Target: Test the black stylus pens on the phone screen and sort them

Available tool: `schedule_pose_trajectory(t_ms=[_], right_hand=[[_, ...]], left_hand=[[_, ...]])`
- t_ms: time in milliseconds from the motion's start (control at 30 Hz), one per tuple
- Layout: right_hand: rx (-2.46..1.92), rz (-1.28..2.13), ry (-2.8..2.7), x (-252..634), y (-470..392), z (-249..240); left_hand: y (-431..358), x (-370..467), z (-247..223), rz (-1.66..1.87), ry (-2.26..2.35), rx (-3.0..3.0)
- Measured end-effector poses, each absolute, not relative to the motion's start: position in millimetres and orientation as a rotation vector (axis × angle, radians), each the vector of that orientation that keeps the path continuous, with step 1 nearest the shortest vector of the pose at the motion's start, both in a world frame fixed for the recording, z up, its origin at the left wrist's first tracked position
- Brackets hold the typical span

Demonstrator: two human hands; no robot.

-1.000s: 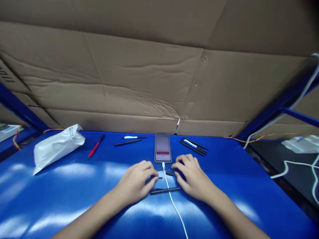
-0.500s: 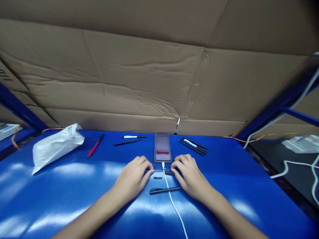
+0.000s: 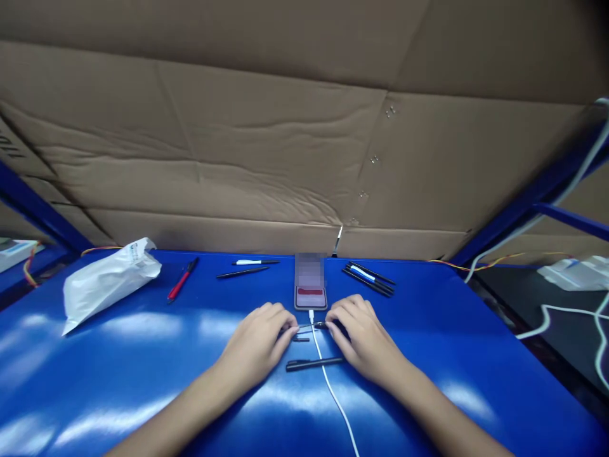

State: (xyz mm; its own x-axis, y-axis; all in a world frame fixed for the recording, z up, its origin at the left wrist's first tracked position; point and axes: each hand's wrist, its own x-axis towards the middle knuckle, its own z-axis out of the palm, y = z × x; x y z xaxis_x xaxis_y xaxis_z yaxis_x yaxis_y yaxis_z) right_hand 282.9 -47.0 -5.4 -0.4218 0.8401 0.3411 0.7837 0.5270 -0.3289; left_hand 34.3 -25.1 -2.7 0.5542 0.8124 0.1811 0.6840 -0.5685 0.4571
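Note:
My left hand [image 3: 264, 333] is closed, thumb and fingertips pinching a thin pen refill [image 3: 305, 326] that points right. Facing it, my right hand [image 3: 356, 330] grips a short black pen part [image 3: 320, 325], partly hidden by the fingers. The refill's right end is at or very close to that part; whether it sits inside, I cannot tell. A small black piece [image 3: 301, 339] lies just below the refill. Nearer me rests a black pen barrel [image 3: 314, 364], its right end close to my right hand. A white charging cable [image 3: 328, 384] passes between my hands and crosses the barrel.
A phone [image 3: 311, 298] stands beyond my hands, plugged into the cable. Several pens [image 3: 368, 279] lie at right, two pens [image 3: 242, 272] at left, and a red pen [image 3: 183, 280] beside a white bag [image 3: 111, 282]. Cardboard [image 3: 238, 146] walls the blue table's [image 3: 190, 393] back.
My left hand has shifted slightly right with the refill, toward my right hand, and now covers part of the small black piece's left end. My right hand is almost unmoved.

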Motion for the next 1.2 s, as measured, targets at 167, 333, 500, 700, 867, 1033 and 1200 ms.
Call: schedule_pose_trajectory(t_ms=[167,333,500,700,867,1033,1200], right_hand=[[-1.326,0.160,-2.293,285.1,-46.0,-3.7],[-1.230,0.223,-2.302,279.2,-48.9,-4.9],[-1.143,0.330,-2.268,275.4,-51.6,-3.3],[-1.283,0.327,-2.214,284.9,-48.1,-0.9],[-1.373,0.324,-2.269,285.6,-46.7,-5.3],[-1.371,0.326,-2.247,284.1,-46.1,-7.1],[-1.315,0.310,-2.168,285.3,-45.2,-3.5]], left_hand=[[-23.3,33.4,-3.2,0.535,1.214,2.453],[-26.2,36.1,-5.4,0.549,1.198,2.456],[-28.9,37.7,-2.9,0.543,1.154,2.488],[-13.7,23.7,0.5,0.503,1.249,2.496],[1.7,7.9,0.7,0.403,1.270,2.493],[-2.6,10.0,3.7,0.495,1.221,2.497],[-19.4,24.7,3.3,0.503,1.036,2.532]])
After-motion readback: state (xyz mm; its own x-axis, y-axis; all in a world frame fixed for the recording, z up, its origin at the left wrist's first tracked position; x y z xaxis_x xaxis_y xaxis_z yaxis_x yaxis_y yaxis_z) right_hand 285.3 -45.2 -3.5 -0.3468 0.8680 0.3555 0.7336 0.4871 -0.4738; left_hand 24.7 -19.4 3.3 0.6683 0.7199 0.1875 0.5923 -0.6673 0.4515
